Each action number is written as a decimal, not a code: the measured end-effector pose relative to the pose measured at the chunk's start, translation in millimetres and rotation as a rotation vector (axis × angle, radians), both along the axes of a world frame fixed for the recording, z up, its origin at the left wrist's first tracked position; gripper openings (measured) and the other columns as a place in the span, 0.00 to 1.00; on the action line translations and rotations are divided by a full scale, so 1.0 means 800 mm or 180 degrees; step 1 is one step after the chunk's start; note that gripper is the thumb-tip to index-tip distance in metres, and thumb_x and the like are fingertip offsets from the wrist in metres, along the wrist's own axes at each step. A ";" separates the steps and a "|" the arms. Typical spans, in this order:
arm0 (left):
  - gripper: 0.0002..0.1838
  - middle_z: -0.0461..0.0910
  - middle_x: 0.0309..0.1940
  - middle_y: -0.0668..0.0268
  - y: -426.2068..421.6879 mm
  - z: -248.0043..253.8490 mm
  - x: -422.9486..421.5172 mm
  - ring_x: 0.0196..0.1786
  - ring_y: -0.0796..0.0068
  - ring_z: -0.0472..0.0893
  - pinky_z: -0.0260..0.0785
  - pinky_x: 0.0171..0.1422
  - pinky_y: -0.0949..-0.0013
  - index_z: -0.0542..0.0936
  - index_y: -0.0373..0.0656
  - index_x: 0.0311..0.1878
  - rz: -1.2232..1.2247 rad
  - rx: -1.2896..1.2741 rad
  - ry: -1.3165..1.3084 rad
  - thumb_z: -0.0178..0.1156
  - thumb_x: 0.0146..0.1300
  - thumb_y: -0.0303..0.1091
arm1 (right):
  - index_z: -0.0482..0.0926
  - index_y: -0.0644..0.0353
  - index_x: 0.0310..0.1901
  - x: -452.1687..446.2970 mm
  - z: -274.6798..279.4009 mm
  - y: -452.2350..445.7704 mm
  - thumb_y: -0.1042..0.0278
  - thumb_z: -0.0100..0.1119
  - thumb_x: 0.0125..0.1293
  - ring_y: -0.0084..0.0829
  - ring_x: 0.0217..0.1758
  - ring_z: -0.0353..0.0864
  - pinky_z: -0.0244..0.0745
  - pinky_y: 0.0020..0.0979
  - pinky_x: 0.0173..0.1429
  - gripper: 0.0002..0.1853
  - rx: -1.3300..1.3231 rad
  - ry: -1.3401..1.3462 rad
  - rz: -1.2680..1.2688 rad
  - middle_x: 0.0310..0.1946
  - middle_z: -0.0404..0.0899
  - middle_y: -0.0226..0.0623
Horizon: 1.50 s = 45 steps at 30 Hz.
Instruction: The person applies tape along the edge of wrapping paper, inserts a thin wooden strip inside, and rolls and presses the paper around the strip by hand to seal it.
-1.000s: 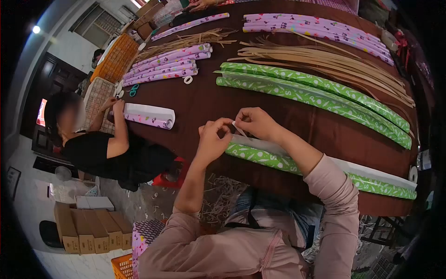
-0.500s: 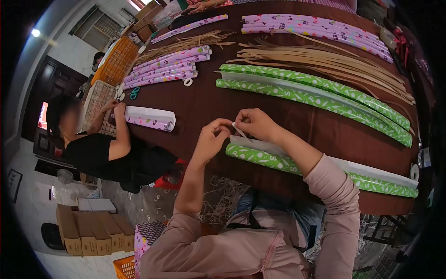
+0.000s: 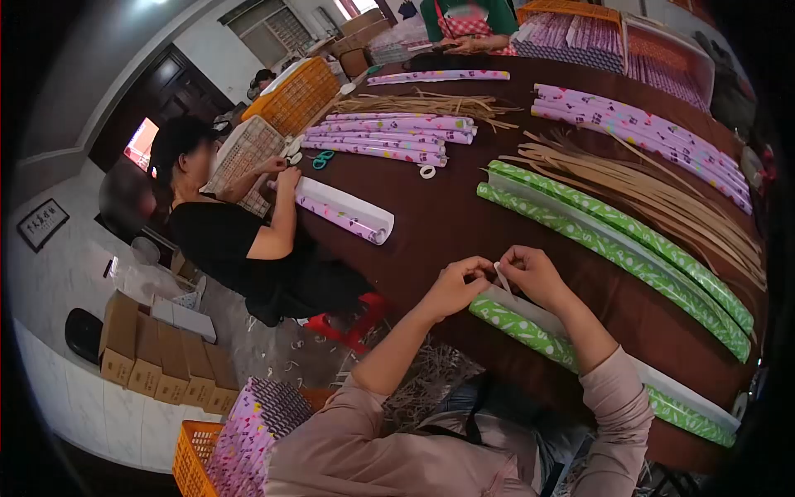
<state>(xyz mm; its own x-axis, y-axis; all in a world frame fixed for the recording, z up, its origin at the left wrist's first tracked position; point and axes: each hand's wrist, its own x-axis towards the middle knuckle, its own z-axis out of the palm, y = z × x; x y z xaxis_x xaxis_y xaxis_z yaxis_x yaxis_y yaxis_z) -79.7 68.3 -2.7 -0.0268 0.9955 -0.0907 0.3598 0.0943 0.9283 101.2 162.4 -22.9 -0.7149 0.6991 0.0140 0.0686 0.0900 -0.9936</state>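
Above the left end of a green patterned roll of wrapping paper (image 3: 526, 335), a narrow white strip that looks like tape (image 3: 503, 280) stretches between my two hands. My right hand (image 3: 537, 277) pinches it at its upper end. Fingers bent and drawn together, my left hand (image 3: 458, 288) meets the same end of the strip from the other side. The paper under my hands has its white inner side showing along the top. Farther across the table lie more green patterned rolls (image 3: 613, 258), also partly uncurled.
Brown paper strips (image 3: 638, 195), purple patterned rolls (image 3: 389, 137), teal scissors (image 3: 318, 160) and a white tape ring (image 3: 427, 172) lie on the brown-covered table (image 3: 439, 224). A co-worker (image 3: 224, 232) at left handles a purple roll. Another person (image 3: 468, 29) stands across the table.
My view has swung left, so the table and rolls appear farther right and lower. Both hands stay at the white strip, with little change in their grip.
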 end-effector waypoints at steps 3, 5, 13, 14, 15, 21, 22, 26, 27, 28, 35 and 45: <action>0.15 0.79 0.38 0.68 -0.008 0.013 0.006 0.45 0.77 0.76 0.68 0.53 0.68 0.80 0.39 0.53 0.0045 -0.0106 -0.0370 0.63 0.63 0.25 | 0.77 0.61 0.37 0.001 0.004 -0.001 0.67 0.58 0.73 0.16 0.31 0.80 0.72 0.22 0.33 0.07 0.0049 -0.0088 -0.0035 0.28 0.83 0.29; 0.14 0.80 0.42 0.65 -0.021 0.015 0.022 0.50 0.68 0.77 0.68 0.56 0.63 0.81 0.42 0.51 0.0683 0.1479 0.1644 0.65 0.61 0.26 | 0.77 0.62 0.36 0.000 0.004 -0.001 0.68 0.59 0.71 0.18 0.31 0.80 0.74 0.25 0.35 0.08 -0.0078 -0.0067 -0.0050 0.27 0.82 0.31; 0.17 0.75 0.51 0.58 -0.086 -0.010 0.127 0.56 0.56 0.75 0.67 0.61 0.53 0.79 0.43 0.51 -0.1025 0.2498 0.1976 0.67 0.63 0.40 | 0.76 0.64 0.36 0.000 0.006 -0.004 0.70 0.57 0.72 0.23 0.32 0.84 0.77 0.28 0.38 0.08 -0.0439 0.0232 0.0017 0.28 0.84 0.37; 0.17 0.75 0.51 0.58 -0.086 -0.011 0.132 0.56 0.56 0.75 0.67 0.61 0.53 0.79 0.43 0.51 -0.1014 0.2514 0.1977 0.67 0.63 0.40 | 0.76 0.64 0.36 0.000 0.003 -0.004 0.70 0.57 0.72 0.24 0.33 0.84 0.77 0.28 0.38 0.07 -0.0432 0.0286 0.0028 0.28 0.85 0.37; 0.18 0.75 0.53 0.57 -0.085 -0.014 0.138 0.57 0.56 0.74 0.66 0.64 0.54 0.78 0.42 0.52 -0.1048 0.2463 0.1947 0.66 0.63 0.41 | 0.75 0.64 0.36 0.000 0.001 -0.002 0.71 0.57 0.72 0.24 0.33 0.85 0.77 0.28 0.38 0.07 -0.0420 0.0342 0.0037 0.29 0.85 0.38; 0.22 0.74 0.54 0.56 -0.073 -0.030 0.156 0.60 0.55 0.72 0.61 0.69 0.53 0.77 0.39 0.55 -0.1189 0.2518 0.2201 0.65 0.61 0.42 | 0.75 0.63 0.36 0.001 0.008 -0.004 0.71 0.57 0.72 0.24 0.33 0.85 0.77 0.27 0.38 0.07 -0.0421 0.0183 0.0005 0.28 0.84 0.36; 0.22 0.74 0.53 0.56 -0.073 -0.028 0.158 0.59 0.55 0.72 0.61 0.69 0.53 0.77 0.38 0.54 -0.1314 0.2445 0.2204 0.65 0.60 0.41 | 0.75 0.63 0.36 0.001 0.006 -0.003 0.71 0.57 0.72 0.24 0.33 0.85 0.77 0.27 0.38 0.07 -0.0412 0.0182 0.0005 0.28 0.84 0.36; 0.22 0.74 0.51 0.57 -0.070 -0.034 0.166 0.57 0.56 0.71 0.60 0.69 0.56 0.77 0.36 0.52 -0.1361 0.2377 0.2126 0.64 0.56 0.36 | 0.75 0.64 0.36 0.001 -0.004 0.001 0.71 0.57 0.72 0.24 0.33 0.86 0.77 0.27 0.37 0.07 -0.0395 0.0289 0.0038 0.28 0.84 0.36; 0.22 0.74 0.51 0.57 -0.072 -0.036 0.167 0.57 0.56 0.71 0.60 0.69 0.56 0.77 0.36 0.52 -0.1356 0.2383 0.2122 0.64 0.56 0.36 | 0.75 0.63 0.36 0.001 -0.004 0.001 0.71 0.57 0.72 0.24 0.33 0.86 0.77 0.27 0.37 0.07 -0.0368 0.0281 0.0028 0.28 0.84 0.36; 0.21 0.74 0.50 0.58 -0.072 -0.039 0.167 0.56 0.57 0.71 0.60 0.67 0.56 0.77 0.36 0.51 -0.1277 0.2468 0.2183 0.64 0.55 0.34 | 0.75 0.63 0.36 0.002 -0.002 0.001 0.71 0.57 0.72 0.24 0.33 0.86 0.77 0.27 0.37 0.07 -0.0360 0.0276 0.0023 0.28 0.84 0.36; 0.18 0.75 0.46 0.62 -0.068 -0.036 0.170 0.51 0.60 0.72 0.62 0.58 0.56 0.78 0.39 0.48 -0.1162 0.2530 0.2223 0.65 0.53 0.33 | 0.73 0.60 0.41 0.030 0.006 0.007 0.70 0.54 0.75 0.19 0.31 0.79 0.70 0.23 0.34 0.04 0.0729 0.0447 -0.0827 0.32 0.86 0.39; 0.23 0.78 0.48 0.63 -0.059 -0.021 0.168 0.50 0.59 0.74 0.62 0.59 0.52 0.78 0.40 0.54 -0.1343 0.2463 0.2141 0.69 0.54 0.36 | 0.75 0.62 0.48 0.466 0.248 -0.107 0.64 0.49 0.77 0.27 0.37 0.80 0.76 0.27 0.45 0.10 0.0238 0.0602 -0.2436 0.33 0.79 0.36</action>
